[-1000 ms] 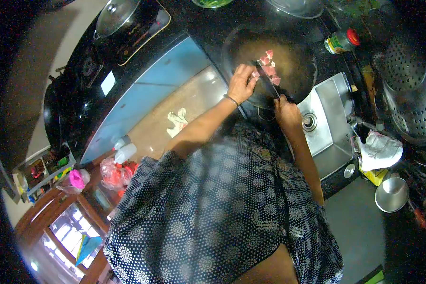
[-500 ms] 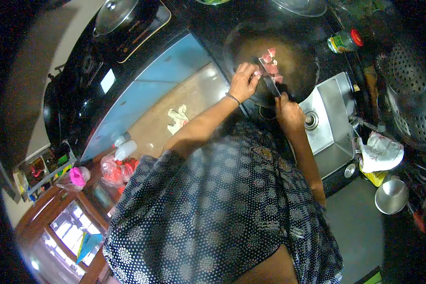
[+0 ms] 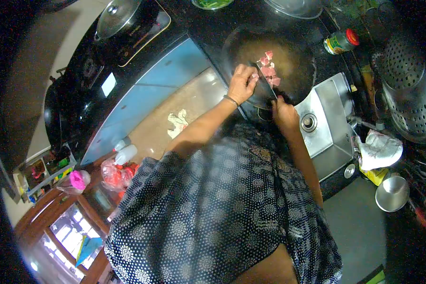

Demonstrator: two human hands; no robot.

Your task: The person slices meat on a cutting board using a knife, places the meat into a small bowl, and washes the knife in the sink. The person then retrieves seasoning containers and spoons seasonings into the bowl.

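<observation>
My right hand is wrapped round the handle of a kitchen knife, its blade pointing away from me over a round chopping board. Left of the blade, my left hand has its fingers curled on a piece of raw meat, close against the knife. Several cut chunks of pinkish meat lie just right of the blade on the board. Whether the edge is in the meat, I cannot tell.
A steel sink lies right of the board. A jar with a red lid stands behind the sink. A glass-lidded pot sits far left, and a bowl of greens at the back. A white cloth and metal cup are right.
The view has shifted slightly. My right hand and the knife have moved a little, while my left hand keeps its place on the meat. The cut chunks look much the same.
</observation>
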